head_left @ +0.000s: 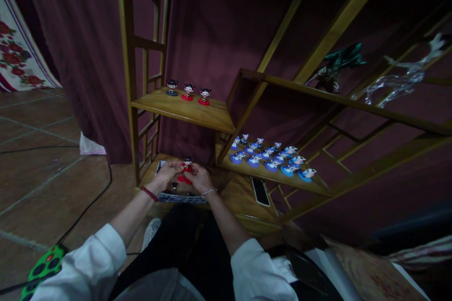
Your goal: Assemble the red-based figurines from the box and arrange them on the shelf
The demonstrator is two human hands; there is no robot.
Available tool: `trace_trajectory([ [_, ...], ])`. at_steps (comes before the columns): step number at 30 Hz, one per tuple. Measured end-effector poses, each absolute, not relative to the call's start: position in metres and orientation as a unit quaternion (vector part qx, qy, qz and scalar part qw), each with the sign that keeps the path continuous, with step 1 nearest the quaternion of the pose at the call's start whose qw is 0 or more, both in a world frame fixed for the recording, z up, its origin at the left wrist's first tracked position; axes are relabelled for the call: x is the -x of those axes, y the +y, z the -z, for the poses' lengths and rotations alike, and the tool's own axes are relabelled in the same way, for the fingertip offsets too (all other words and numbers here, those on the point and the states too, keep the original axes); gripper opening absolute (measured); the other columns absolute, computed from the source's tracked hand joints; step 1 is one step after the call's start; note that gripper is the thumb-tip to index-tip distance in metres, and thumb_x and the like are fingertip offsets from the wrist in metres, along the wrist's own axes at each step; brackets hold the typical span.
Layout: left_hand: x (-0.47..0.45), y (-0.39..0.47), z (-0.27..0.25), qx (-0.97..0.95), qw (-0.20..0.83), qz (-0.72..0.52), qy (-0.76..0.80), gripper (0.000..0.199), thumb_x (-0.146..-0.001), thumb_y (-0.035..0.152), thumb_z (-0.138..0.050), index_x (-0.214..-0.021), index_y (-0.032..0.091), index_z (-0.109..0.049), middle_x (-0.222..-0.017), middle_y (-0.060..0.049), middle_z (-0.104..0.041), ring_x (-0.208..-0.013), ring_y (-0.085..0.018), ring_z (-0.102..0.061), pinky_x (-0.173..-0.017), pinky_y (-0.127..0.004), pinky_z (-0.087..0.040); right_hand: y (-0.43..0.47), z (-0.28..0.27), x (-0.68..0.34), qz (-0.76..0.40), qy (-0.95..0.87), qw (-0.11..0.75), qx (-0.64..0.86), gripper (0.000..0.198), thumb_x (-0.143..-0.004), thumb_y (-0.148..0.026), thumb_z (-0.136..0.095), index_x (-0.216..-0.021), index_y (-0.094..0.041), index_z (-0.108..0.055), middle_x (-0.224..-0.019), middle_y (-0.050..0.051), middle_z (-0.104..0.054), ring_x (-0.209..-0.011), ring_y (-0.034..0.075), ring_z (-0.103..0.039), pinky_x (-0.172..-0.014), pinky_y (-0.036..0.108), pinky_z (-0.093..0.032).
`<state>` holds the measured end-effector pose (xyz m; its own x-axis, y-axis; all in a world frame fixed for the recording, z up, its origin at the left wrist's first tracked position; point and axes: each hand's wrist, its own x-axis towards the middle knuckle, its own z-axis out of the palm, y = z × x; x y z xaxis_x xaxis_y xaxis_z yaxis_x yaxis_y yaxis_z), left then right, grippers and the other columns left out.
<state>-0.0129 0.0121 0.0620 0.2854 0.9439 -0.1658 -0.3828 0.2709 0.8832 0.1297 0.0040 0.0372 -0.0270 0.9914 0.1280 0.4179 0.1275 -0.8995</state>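
Between my two hands is a small red figurine (pixel 187 163) with dark hair, held upright over an open box (pixel 190 200). My left hand (pixel 168 172) grips it from the left with closed fingers. From the other side, the fingers of my right hand (pixel 200 179) close on the same figurine near its red base (pixel 184 179). A few small dark pieces lie in the box, partly hidden by my hands. On the shelf (pixel 190 113) above stand a figurine with a dark base (pixel 172 87) and two with red bases, one being the right-hand figurine (pixel 204 96).
Several blue and purple figurines (pixel 273 164) crowd a shelf to the right. A phone (pixel 260 191) lies on the lower board. Higher up stands a clear deer ornament (pixel 399 82). A wooden post (pixel 125 56) rises at left; a cable (pixel 95 200) crosses the floor.
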Motion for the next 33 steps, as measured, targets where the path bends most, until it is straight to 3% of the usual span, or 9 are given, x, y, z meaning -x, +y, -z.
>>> trace_trajectory([
  [10, 0.031, -0.004, -0.11, -0.487, 0.672, -0.407, 0.382, 0.02, -0.058, 0.004, -0.068, -0.076, 0.011, -0.066, -0.054, 0.001, -0.06, -0.047, -0.007, -0.05, -0.048, -0.017, -0.038, -0.018, -0.085, -0.122, -0.322, -0.656, 0.423, 0.536, 0.026, -0.066, -0.029, -0.063, -0.09, -0.019, -0.061, -0.081, 0.001, -0.068, -0.072, 0.014, -0.062, -0.065, 0.025, -0.049],
  [17, 0.04, -0.011, -0.137, -0.564, 0.626, -0.389, 0.372, 0.02, -0.058, 0.013, -0.069, -0.077, 0.011, -0.064, -0.058, 0.002, -0.059, -0.049, -0.007, -0.049, -0.048, -0.017, -0.038, -0.027, -0.112, -0.12, -0.303, -0.679, 0.421, 0.52, 0.027, -0.067, -0.031, -0.063, -0.091, -0.02, -0.061, -0.081, 0.0, -0.068, -0.071, 0.014, -0.063, -0.066, 0.024, -0.049],
  [24, 0.049, -0.003, -0.152, -0.624, 0.589, -0.373, 0.352, 0.025, -0.056, 0.019, -0.072, -0.079, 0.012, -0.064, -0.057, 0.002, -0.058, -0.047, -0.008, -0.05, -0.046, -0.019, -0.039, -0.039, -0.148, -0.115, -0.336, -0.677, 0.422, 0.501, 0.021, -0.065, -0.028, -0.063, -0.082, -0.017, -0.06, -0.069, -0.001, -0.066, -0.06, 0.011, -0.06, -0.055, 0.02, -0.047],
  [33, 0.055, -0.02, -0.198, -0.654, 0.574, -0.359, 0.337, 0.021, -0.059, 0.02, -0.07, -0.078, 0.013, -0.066, -0.054, 0.002, -0.056, -0.047, -0.008, -0.048, -0.046, -0.018, -0.038, -0.048, -0.181, -0.111, -0.37, -0.67, 0.44, 0.47, 0.023, -0.064, -0.027, -0.063, -0.084, -0.016, -0.059, -0.073, -0.002, -0.066, -0.059, 0.009, -0.059, -0.054, 0.018, -0.047],
])
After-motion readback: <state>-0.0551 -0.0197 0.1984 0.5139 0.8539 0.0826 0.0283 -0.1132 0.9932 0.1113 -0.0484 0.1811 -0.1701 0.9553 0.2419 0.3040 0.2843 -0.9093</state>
